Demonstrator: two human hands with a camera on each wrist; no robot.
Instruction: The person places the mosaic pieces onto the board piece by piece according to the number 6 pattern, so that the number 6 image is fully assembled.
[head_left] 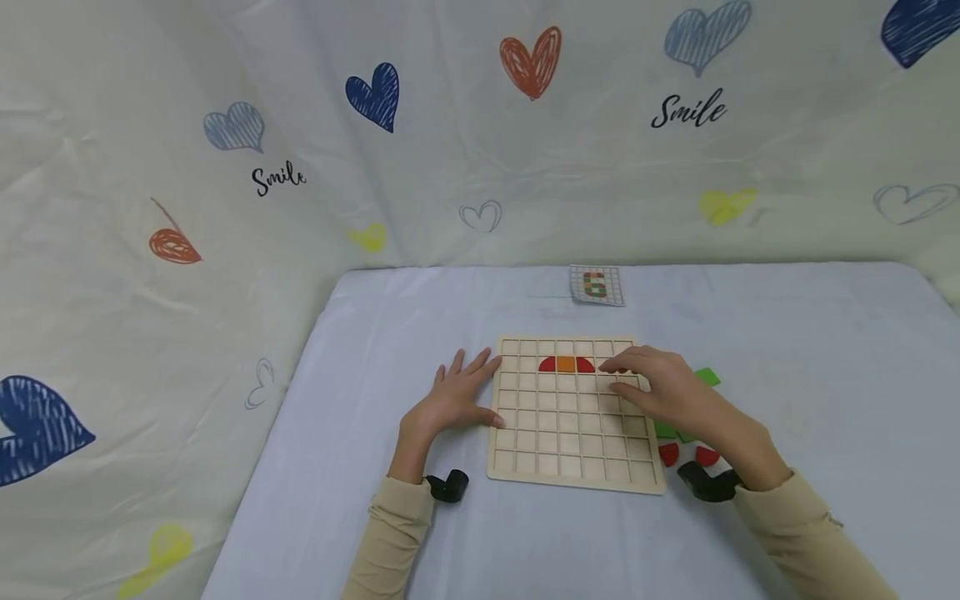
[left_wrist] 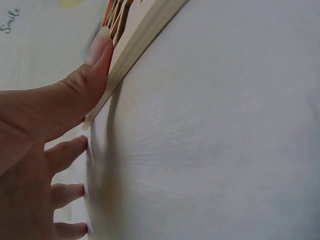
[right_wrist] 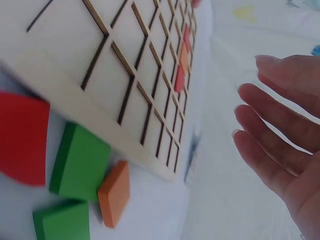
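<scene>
A wooden grid board [head_left: 549,443] lies on the table. In a row near its far edge sit a red quarter-round piece [head_left: 548,364], an orange square [head_left: 566,364] and another red quarter-round piece [head_left: 584,365]. My left hand [head_left: 450,400] rests at the board's left edge with fingers spread; in the left wrist view the thumb [left_wrist: 82,85] presses on the rim. Over the board's far right part hovers my right hand [head_left: 663,383], fingers loosely bent. Nothing shows between its fingers [right_wrist: 272,112] in the right wrist view.
Right of the board lie green pieces [head_left: 707,377], red pieces [head_left: 669,453] and an orange piece [right_wrist: 115,192], partly behind the right arm. A pattern card [head_left: 576,287] lies at the table's far edge. Black wrist cameras [head_left: 448,486] sit on both wrists. A heart-printed cloth [head_left: 435,167] hangs behind.
</scene>
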